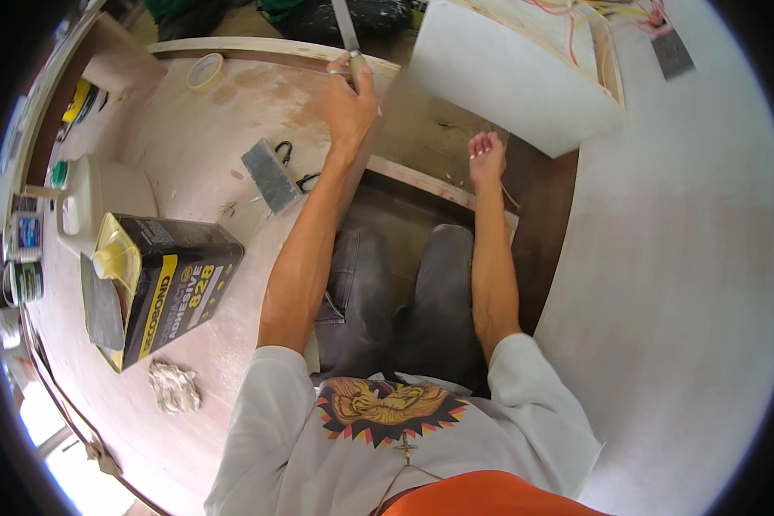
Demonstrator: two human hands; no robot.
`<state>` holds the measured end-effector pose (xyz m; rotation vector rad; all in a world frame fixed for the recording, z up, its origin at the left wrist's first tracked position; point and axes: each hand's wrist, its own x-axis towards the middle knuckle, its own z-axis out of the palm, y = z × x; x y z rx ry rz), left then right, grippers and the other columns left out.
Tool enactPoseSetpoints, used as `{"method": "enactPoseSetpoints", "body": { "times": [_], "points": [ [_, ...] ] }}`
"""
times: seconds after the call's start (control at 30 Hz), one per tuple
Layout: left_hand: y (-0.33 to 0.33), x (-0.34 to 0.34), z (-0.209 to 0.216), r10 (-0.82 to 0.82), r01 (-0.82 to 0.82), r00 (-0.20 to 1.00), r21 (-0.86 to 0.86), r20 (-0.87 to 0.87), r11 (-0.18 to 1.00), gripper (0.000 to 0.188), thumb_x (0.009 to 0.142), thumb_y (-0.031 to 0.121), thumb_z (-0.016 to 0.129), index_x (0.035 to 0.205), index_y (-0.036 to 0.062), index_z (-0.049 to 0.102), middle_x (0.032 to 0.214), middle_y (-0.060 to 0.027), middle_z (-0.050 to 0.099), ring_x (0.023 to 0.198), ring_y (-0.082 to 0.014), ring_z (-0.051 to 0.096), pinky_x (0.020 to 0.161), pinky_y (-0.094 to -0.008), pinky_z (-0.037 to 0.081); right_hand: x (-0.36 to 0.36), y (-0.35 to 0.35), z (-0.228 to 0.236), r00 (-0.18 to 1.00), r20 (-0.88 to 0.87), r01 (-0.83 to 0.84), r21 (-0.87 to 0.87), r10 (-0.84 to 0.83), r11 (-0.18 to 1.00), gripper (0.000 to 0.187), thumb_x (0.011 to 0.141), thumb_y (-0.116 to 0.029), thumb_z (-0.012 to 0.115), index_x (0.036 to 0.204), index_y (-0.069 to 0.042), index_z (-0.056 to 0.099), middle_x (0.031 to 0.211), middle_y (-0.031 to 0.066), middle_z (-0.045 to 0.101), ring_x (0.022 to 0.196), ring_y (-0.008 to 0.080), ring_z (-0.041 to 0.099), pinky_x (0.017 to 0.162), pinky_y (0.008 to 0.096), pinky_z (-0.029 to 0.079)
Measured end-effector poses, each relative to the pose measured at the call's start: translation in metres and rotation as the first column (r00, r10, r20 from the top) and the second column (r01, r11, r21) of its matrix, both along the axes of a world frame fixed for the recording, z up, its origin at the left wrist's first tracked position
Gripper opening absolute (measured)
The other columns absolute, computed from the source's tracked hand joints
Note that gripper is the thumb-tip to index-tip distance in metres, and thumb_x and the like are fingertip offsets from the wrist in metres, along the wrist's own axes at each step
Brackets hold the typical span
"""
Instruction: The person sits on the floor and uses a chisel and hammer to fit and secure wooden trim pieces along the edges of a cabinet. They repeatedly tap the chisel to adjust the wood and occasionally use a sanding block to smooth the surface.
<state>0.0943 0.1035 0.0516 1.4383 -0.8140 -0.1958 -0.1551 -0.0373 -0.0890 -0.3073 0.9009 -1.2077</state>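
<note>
My left hand [350,101] reaches over the far edge of the pale board, its fingers wrapped round the handle of a flat-bladed knife [345,24]. The grey metal blade points away from me, and its far end is cut off by the picture's top. To the right, my right hand [488,156] hangs over the gap beside the white box, fingers curled in and nothing visible in them. Nearest to my left forearm on the board lie a grey sanding block [272,176] and a pair of black-handled scissors [306,182], partly hidden by the block and arm.
On the left stand a black and yellow adhesive can [181,288] and a white jug [112,198]. A crumpled rag [175,386] and a tape roll [205,72] lie on the board [206,138]. A white box [507,77] with loose wires [576,21] stands far right.
</note>
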Motion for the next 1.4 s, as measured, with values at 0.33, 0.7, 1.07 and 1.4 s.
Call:
{"method": "enactPoseSetpoints", "body": {
  "times": [0.33, 0.7, 1.07, 1.4],
  "points": [
    [0.008, -0.013, 0.020, 0.017, -0.019, 0.998, -0.036, -0.055, 0.999, 0.043, 0.100, 0.024, 0.056, 0.134, -0.0014, 0.048, 0.087, -0.0160, 0.069, 0.074, -0.0234, 0.068, 0.065, -0.0363, 0.052, 0.148, 0.074, 0.139, 0.717, -0.652, -0.652, -0.503, 0.247, 0.567, 0.038, 0.105, -0.035, 0.053, 0.121, -0.002, 0.062, 0.105, 0.0080, 0.067, 0.090, 0.0132, 0.062, 0.082, 0.0300, 0.052],
    [0.007, -0.017, 0.022, -0.455, 0.326, 0.825, -0.378, -0.334, 0.867, 0.038, 0.105, 0.019, 0.050, 0.140, 0.0046, 0.045, 0.126, -0.0121, 0.056, 0.114, -0.0157, 0.054, 0.096, -0.0307, 0.045, 0.163, 0.063, 0.199, 0.637, -0.524, -0.767, -0.356, 0.566, 0.534, 0.028, 0.100, -0.027, 0.061, 0.110, -0.002, 0.065, 0.099, 0.0065, 0.066, 0.094, 0.0097, 0.060, 0.080, 0.0250, 0.049],
    [0.016, -0.002, 0.032, -0.147, 0.150, 0.969, 0.001, -0.200, 0.989, 0.029, 0.100, 0.015, 0.052, 0.125, 0.0023, 0.059, 0.096, -0.0169, 0.067, 0.083, -0.0319, 0.065, 0.076, -0.0391, 0.052, 0.117, 0.084, 0.201, 0.449, -0.875, -0.764, -0.273, 0.178, 0.585, 0.028, 0.098, -0.016, 0.064, 0.116, 0.000, 0.050, 0.074, 0.0035, 0.058, 0.055, 0.0075, 0.051, 0.051, 0.0236, 0.043],
    [-0.147, 0.061, 0.062, 0.150, -0.199, 0.972, -0.299, -0.179, 0.933, 0.034, 0.101, 0.028, 0.050, 0.112, -0.0032, 0.059, 0.089, -0.0293, 0.067, 0.088, -0.0444, 0.067, 0.079, -0.0477, 0.051, 0.106, 0.108, 0.206, 0.507, -0.794, -0.750, -0.213, 0.336, 0.626, 0.041, 0.103, -0.020, 0.055, 0.137, 0.002, 0.046, 0.083, 0.0016, 0.056, 0.061, 0.0075, 0.050, 0.053, 0.0231, 0.041]
  ]
}}
